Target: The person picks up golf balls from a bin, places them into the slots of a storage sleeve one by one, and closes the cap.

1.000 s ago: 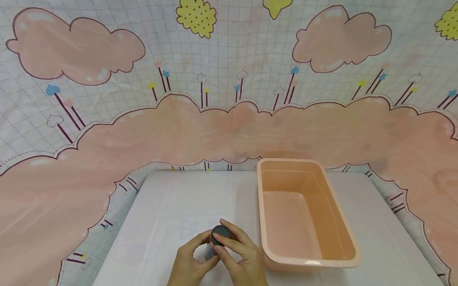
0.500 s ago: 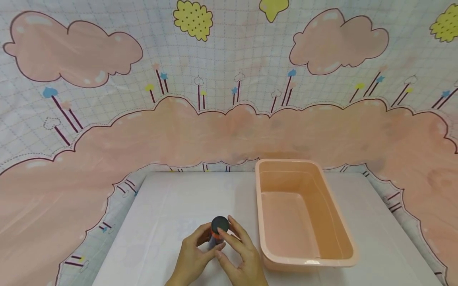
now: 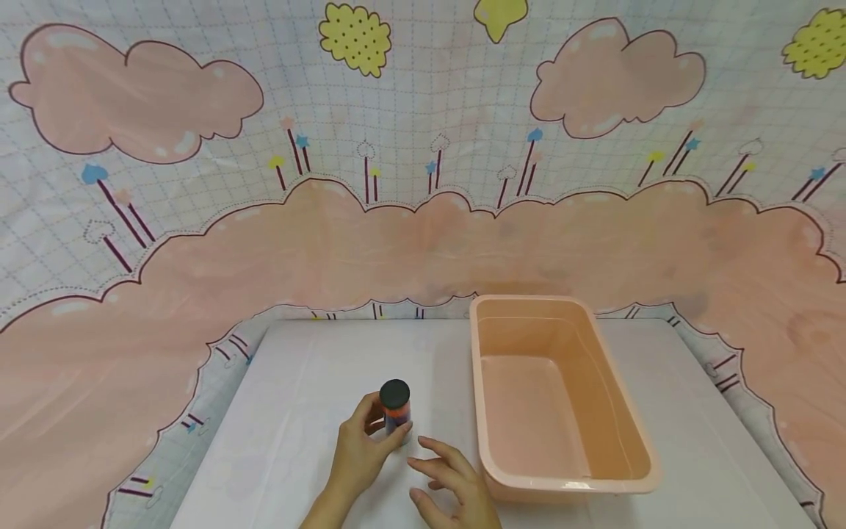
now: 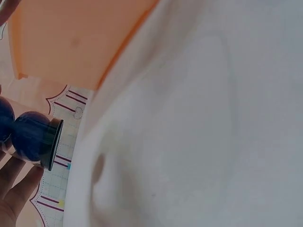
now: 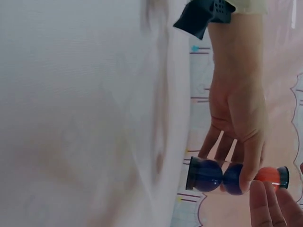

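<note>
An hourglass [image 3: 397,416] with dark end caps stands roughly upright near the front of the table, blue bulbs below and orange-red under its top cap. My left hand [image 3: 359,450] grips it, thumb on the near side and fingers behind. In the left wrist view a blue bulb [image 4: 31,136] and the lower dark cap show close over the table. The right wrist view catches both blue bulbs, the orange-red part [image 5: 269,175] and the gripping thumb. My right hand [image 3: 457,481] hovers to the right, fingers loosely bent and apart from the hourglass, holding nothing.
A peach plastic basin [image 3: 480,411] stands just right of my hands, nothing visible inside it. The white table [image 3: 317,367] stretches behind and left of the hands. A patterned cloth with pink clouds [image 3: 423,250] surrounds the table at the back and sides.
Both hands were on the hourglass. My right hand has let go and drawn back to the lower right, while my left hand has moved slightly forward, exposing more of the hourglass.
</note>
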A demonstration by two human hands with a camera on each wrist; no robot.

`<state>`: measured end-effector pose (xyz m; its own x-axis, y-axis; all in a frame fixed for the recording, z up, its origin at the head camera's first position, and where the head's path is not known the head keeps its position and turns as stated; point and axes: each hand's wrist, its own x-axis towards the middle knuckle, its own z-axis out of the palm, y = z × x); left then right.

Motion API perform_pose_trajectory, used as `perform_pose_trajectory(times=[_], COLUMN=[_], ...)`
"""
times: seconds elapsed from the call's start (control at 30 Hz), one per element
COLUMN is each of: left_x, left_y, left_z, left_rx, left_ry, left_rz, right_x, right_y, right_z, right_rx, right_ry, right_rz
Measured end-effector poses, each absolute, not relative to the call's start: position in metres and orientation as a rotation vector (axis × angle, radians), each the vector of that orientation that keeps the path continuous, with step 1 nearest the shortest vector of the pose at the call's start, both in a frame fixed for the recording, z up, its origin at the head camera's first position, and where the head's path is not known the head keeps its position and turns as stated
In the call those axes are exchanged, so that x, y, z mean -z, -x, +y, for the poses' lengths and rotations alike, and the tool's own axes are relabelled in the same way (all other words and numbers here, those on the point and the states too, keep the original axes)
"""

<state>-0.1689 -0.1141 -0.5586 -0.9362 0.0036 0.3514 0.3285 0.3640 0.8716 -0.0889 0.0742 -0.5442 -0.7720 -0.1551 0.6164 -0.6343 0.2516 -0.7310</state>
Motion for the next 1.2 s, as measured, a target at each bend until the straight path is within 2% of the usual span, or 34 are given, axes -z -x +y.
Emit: perform_pose_trajectory(times=[0.43, 1.2], left_x=[0.568, 0.579], left_y=[0.191, 0.206], left_z=[-0.115, -0.106], left_rx=[1.603, 1.559], left_ry=[0.198, 0.218], left_rz=[-2.358, -2.437], right_x=[0.554, 0.553], right_y=[0.082, 0.079], right_z=[0.082, 0.086], right_rx=[-1.559, -1.595], right_ry=[-0.690, -0.694], right_rz=[-2.105, -2.132])
